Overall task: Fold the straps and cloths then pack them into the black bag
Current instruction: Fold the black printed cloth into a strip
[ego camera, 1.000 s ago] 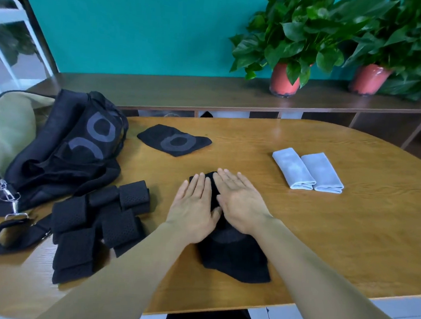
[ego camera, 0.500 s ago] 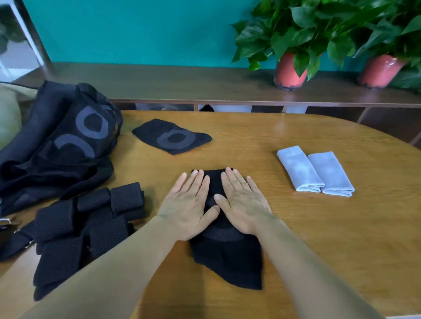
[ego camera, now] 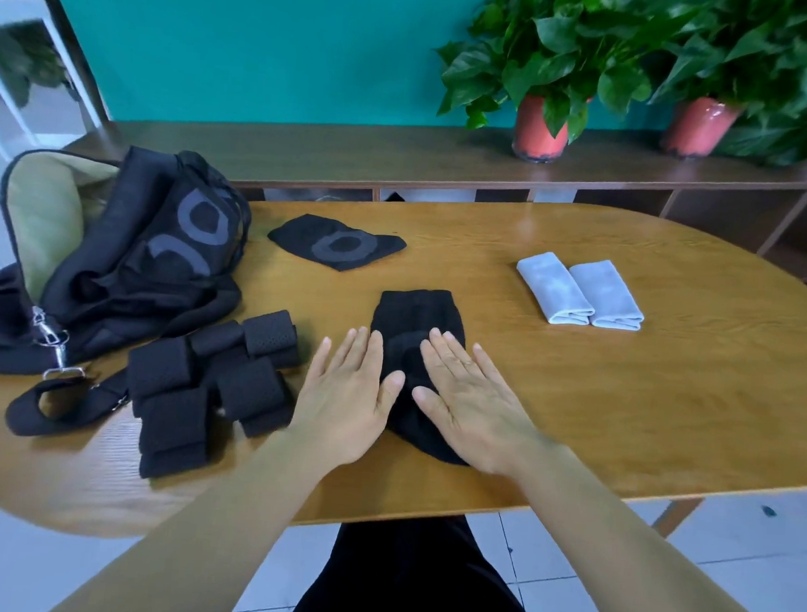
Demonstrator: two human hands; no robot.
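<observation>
palms down, fingers straight, gripping nothing: left hand point(ego camera: 345, 399) and right hand point(ego camera: 473, 404) on folded black knit cloth point(ego camera: 415, 314), near edge of oval wooden table point(ego camera: 648, 399).

Your black bag point(ego camera: 109, 256) slumps at the far left of the bench point(ego camera: 670, 420), its mouth open, tan lining showing and a grey ring printed on its side. Just in front of it sits a heap of black straps point(ego camera: 252, 391), folded into blocks that touch one another. A plain black cloth point(ego camera: 415, 316) lies folded near the middle, closest to you. A ringed black cloth point(ego camera: 336, 243) lies flat behind it, apart. To the right, two pale grey cloths point(ego camera: 558, 288) lie folded side by side, touching.
</observation>
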